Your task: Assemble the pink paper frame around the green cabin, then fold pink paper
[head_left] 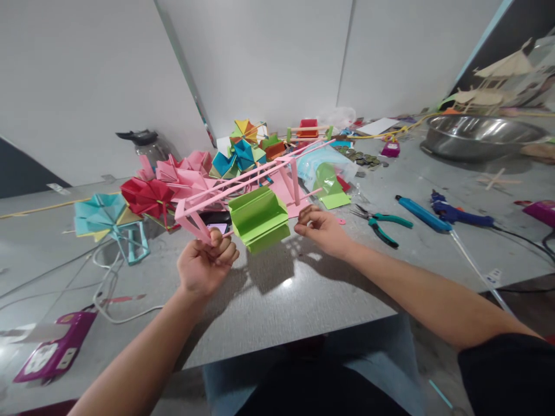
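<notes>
My left hand [208, 263] is closed around the lower left corner of a pink stick frame [243, 184], holding it tilted above the table. A folded lime-green paper piece [259, 219] hangs at the near side of the frame, on a thin pink stick that shows at its left end. Just right of the green paper is my right hand [323, 228], its thumb and fingers curled together in a pinch. Whatever lies between those fingertips, if anything, is too small to make out. Behind the frame lies pink paper [284, 193].
Folded paper pinwheel shapes, pink [191, 182], red [148, 196] and light blue [102, 214], crowd the left back. Pliers [381, 222], a blue glue gun [462, 212] and a steel bowl [483, 138] are at right. A purple box [58, 346] with cables sits front left.
</notes>
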The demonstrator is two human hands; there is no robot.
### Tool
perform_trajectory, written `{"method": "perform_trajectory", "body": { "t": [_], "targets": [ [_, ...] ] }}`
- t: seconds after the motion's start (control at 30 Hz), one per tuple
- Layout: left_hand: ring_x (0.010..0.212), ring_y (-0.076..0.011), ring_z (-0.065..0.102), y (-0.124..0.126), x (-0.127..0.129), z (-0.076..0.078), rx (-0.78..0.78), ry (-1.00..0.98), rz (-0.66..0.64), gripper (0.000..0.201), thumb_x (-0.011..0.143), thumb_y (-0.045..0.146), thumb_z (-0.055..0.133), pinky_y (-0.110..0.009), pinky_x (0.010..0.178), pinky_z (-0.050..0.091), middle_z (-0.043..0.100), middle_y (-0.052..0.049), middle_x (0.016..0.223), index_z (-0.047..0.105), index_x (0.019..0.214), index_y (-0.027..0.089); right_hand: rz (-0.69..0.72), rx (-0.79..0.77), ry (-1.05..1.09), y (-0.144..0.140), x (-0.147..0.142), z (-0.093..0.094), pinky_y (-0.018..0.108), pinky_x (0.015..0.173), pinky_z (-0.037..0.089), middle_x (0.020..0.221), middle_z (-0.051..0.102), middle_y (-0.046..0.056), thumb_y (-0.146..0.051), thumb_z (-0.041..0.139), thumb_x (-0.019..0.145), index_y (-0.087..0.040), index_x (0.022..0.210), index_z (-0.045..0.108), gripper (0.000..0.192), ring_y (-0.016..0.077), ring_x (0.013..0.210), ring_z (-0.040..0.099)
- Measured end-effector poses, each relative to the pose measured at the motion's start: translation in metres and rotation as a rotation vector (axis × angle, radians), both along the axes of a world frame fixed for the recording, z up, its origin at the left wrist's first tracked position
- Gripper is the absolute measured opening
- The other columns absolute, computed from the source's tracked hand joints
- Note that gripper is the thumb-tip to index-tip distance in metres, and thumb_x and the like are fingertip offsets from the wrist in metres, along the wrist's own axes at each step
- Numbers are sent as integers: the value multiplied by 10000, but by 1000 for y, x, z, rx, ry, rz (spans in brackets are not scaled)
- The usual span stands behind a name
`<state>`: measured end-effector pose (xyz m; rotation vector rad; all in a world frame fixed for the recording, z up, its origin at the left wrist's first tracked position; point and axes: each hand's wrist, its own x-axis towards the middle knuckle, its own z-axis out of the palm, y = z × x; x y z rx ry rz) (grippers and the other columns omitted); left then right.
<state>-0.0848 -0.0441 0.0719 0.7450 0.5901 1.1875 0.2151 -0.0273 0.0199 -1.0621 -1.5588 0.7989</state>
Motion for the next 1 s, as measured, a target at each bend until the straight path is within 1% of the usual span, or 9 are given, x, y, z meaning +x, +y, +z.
{"method": "perform_trajectory", "body": {
  "t": [0.17, 0.3, 0.4, 0.47, 0.53, 0.6, 0.67, 0.8, 1.0],
  "targets": [
    [423, -103, 342, -1, 0, 2, -12, -3, -6, 102, 656, 128, 566, -242, 478, 400, 327, 50, 541, 497, 654, 203, -103, 128, -48, 0, 3, -3, 479, 895, 573, 1059, 672, 93, -365, 848, 832, -271, 701, 713, 211, 308, 1117, 663],
    [425, -103, 349, -1, 0, 2, -25, -8, 6, 126, 697, 120, 572, -242, 485, 391, 323, 53, 554, 485, 664, 205, -195, 379, -72, -12, 1, 7, 546, 1002, 562, 1183, 671, 88, -357, 826, 887, -282, 749, 738, 181, 294, 1076, 656],
    [430, -107, 337, -2, 0, 2, -38, -10, 2, 140, 734, 119, 569, -244, 490, 384, 316, 53, 556, 483, 670, 209, -125, 464, -116, -24, 0, 16, 552, 973, 584, 1315, 727, 95, -379, 799, 920, -286, 768, 727, 192, 290, 1015, 694],
    [431, -111, 329, -2, 1, 2, -52, -22, 6, 164, 778, 126, 564, -247, 491, 379, 304, 55, 561, 474, 673, 214, -73, 409, -134, -29, -1, 19, 515, 881, 605, 1231, 791, 110, -421, 751, 959, -283, 781, 709, 229, 273, 907, 720],
    [431, -115, 322, -3, 1, 2, -72, -37, 13, 192, 821, 135, 560, -250, 490, 376, 292, 57, 568, 464, 676, 218, -83, 317, -140, -32, -3, 18, 449, 744, 585, 962, 815, 100, -470, 708, 989, -279, 806, 696, 265, 236, 733, 686],
    [432, -115, 322, -3, 1, 2, -81, -41, 14, 203, 834, 137, 563, -250, 488, 373, 287, 58, 572, 463, 677, 218, -118, 229, -114, -30, -5, 17, 390, 639, 523, 723, 739, 49, -523, 704, 992, -273, 832, 675, 299, 200, 604, 610],
    [433, -113, 324, -2, 1, 2, -72, -33, 11, 197, 822, 132, 569, -247, 486, 372, 290, 58, 570, 467, 675, 216, -138, 137, -43, -26, -6, 16, 352, 581, 465, 611, 646, -4, -585, 716, 976, -269, 852, 635, 349, 174, 540, 552],
    [426, -109, 323, -2, 0, 3, -40, 1, 11, 158, 769, 117, 557, -242, 482, 384, 308, 51, 559, 482, 663, 208, -125, -37, 118, -14, -4, 14, 307, 512, 360, 532, 509, -79, -678, 745, 922, -272, 897, 573, 442, 137, 468, 443],
    [416, -110, 326, -3, 1, 5, -38, 13, 32, 122, 731, 121, 537, -243, 473, 393, 309, 48, 547, 494, 654, 204, -144, -154, 158, -5, 1, 6, 302, 506, 368, 624, 622, -35, -627, 659, 970, -245, 1038, 645, 388, 140, 482, 482]
  ]
}}
